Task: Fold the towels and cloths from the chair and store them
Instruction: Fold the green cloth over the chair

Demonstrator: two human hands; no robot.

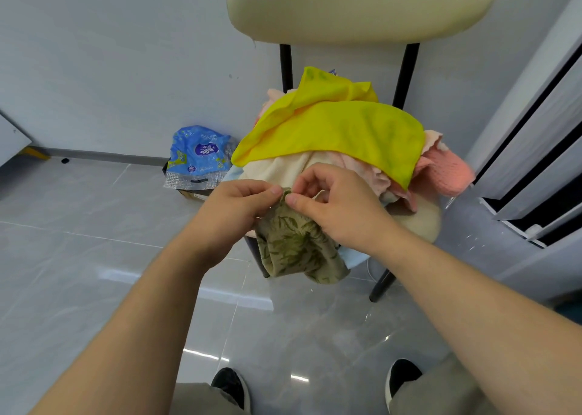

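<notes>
Both hands meet at one top corner of the leaf-print cloth [296,244]: left hand [234,208] and right hand [338,207] each pinch it w/ thumb & fingertips. Cloth hangs straight down from the pinch, long axis vertical, just in front of the chair [419,222] & its pile, yellow cloth [340,128] on top.

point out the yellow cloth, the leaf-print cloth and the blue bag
yellow cloth [340,125]: head view, its broad middle
leaf-print cloth [296,247]: head view, its hanging lower part
blue bag [198,153]: head view, its printed front
</notes>
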